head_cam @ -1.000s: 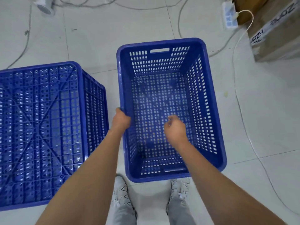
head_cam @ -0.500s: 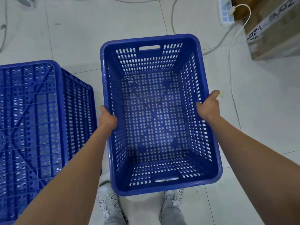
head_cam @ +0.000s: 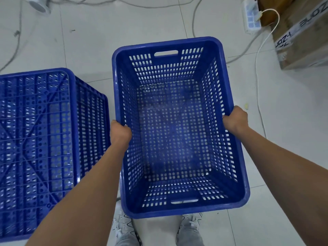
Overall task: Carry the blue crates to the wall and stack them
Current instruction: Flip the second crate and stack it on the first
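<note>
With the left hand and right hand each clenched on a long rim of the open blue crate at frame centre, the white cable at upper right could trip a walk

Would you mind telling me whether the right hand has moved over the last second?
Yes. The right hand moved from inside the crate out to its right rim, towards the cardboard box.

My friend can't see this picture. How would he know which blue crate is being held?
Start at the cardboard box at the far right of the tiled floor, then look left to the two blue crates. The held crate is the nearer one to the box, open side up and empty, with the left hand and right hand gripping its long rims. The other crate lies upside down, untouched.
</note>
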Action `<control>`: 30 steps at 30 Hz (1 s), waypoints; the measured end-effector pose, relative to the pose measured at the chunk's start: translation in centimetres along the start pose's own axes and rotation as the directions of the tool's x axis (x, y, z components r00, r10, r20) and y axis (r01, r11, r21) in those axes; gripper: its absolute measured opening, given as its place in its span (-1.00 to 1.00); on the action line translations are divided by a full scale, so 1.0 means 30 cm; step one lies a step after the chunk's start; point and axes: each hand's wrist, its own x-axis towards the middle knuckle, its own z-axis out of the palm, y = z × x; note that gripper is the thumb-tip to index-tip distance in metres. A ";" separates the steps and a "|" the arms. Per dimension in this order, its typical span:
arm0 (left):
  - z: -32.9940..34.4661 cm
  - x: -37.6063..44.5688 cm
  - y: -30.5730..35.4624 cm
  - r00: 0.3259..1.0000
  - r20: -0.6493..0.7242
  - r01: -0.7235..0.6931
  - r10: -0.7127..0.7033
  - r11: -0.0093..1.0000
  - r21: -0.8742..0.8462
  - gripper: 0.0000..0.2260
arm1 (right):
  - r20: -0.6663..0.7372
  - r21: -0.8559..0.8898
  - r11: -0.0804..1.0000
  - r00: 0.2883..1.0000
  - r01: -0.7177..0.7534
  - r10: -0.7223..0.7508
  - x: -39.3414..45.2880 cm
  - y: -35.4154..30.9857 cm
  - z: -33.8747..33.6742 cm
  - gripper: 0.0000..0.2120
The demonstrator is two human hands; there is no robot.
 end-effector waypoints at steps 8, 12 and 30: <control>-0.450 -0.333 0.140 0.998 -0.052 -0.041 0.039 0.998 -0.037 -0.86 | -0.116 0.096 0.978 0.978 0.186 -0.174 -0.401 -0.208 -0.356 -0.83; -0.805 -0.583 0.241 0.986 -0.148 -0.065 0.072 0.997 0.049 -0.77 | -0.131 0.087 0.967 0.965 0.241 -0.229 -0.678 -0.391 -0.597 -0.86; -2.136 -1.588 -0.366 0.751 -0.630 0.010 -0.197 0.958 -0.288 -0.84 | 0.076 0.027 0.628 0.625 0.777 -0.777 -2.031 -1.163 -0.795 -0.87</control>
